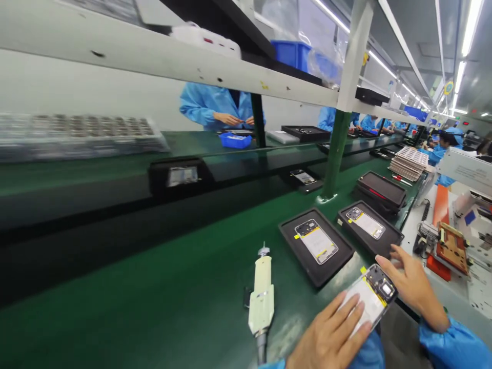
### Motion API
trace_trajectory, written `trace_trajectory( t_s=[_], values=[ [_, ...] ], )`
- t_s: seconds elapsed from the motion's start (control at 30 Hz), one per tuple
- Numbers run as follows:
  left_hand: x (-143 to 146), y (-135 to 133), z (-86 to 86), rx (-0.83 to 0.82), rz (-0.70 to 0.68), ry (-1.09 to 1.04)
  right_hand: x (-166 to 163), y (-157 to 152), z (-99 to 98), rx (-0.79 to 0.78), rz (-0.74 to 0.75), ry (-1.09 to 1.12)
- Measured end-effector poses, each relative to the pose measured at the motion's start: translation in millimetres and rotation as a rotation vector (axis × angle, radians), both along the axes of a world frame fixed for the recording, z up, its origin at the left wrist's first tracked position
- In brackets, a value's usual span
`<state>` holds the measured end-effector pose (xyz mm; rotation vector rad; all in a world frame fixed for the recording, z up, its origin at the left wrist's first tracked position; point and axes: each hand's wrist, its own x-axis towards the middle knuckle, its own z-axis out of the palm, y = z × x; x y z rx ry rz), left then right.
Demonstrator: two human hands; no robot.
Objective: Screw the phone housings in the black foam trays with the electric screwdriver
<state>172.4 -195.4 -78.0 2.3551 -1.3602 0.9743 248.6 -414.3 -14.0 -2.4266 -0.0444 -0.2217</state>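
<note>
My left hand (pixel 332 333) grips an opened phone (pixel 371 297) at the lower right, its fingers lying across the white lower part. The phone is tilted, with a dark circuit section, camera openings and yellow tabs at its upper end. Beside that end is my right hand (pixel 413 282), thumb and fingers apart; whether it touches the phone's edge I cannot tell. Just beyond, another opened phone (pixel 317 243) lies in a black tray (pixel 298 256). A third phone (pixel 367 223) rests in a second black tray (pixel 388 248) to the right.
A pale electric screwdriver (pixel 262 292) stands left of my hands on the green bench (pixel 184 302). A green-and-white post (pixel 338 138) rises behind the trays. Machine fixtures (pixel 451 246) are at the right. Across the line, a co-worker in blue (pixel 219 105) works near a blue bin (pixel 235 141).
</note>
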Motion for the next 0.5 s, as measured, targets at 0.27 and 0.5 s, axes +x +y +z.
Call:
trace_trajectory(
  t_s=[0.27,0.5],
  values=[
    [41,-58,30.2,-0.031,-0.167,-0.219,13,0,-31.8,0.074,-0.118,0.064],
    [46,-58,32.3,0.143,-0.049,-0.117,43,-99,31.4,-0.260,-0.342,-0.188]
  ],
)
